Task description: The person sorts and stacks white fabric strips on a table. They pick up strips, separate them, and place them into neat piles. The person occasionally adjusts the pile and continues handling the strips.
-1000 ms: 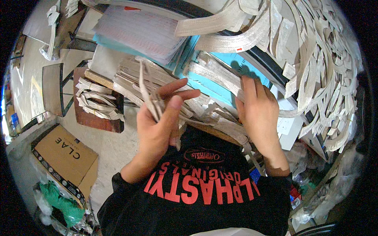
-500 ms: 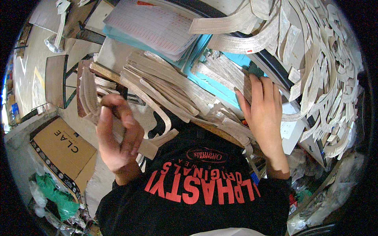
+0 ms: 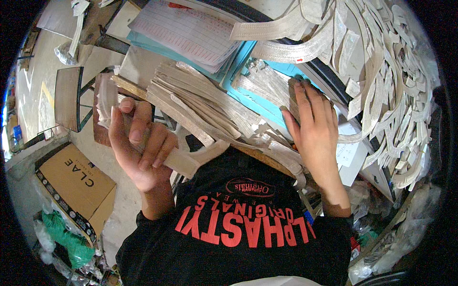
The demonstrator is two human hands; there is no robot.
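My left hand [image 3: 145, 148] is closed around a whitish woven strip [image 3: 183, 162]. One end of it sticks out below the fingers, and another length rises above the thumb. My right hand [image 3: 315, 119] is bent over a dark grey piece [image 3: 293, 100], thumb on one side and fingers on the other. Most of that piece is hidden, so its kind cannot be made out. Just left of it, loose whitish strips [image 3: 267, 83] lie on a light-blue folder [image 3: 260, 105]. A thick bundle of similar strips [image 3: 195, 100] lies between my hands along the table's near edge.
Written sheets [image 3: 186, 33] lie on blue folders at the back. A large heap of strips [image 3: 396, 86] hangs at the right, by a dark rail [image 3: 329, 81]. On the floor at left are a cardboard box [image 3: 76, 181], a green bag [image 3: 69, 238] and a stool [image 3: 68, 97].
My left hand has turned and shifted slightly left, its strip now more upright above the thumb. My right hand has slid a little farther away over the dark grey piece.
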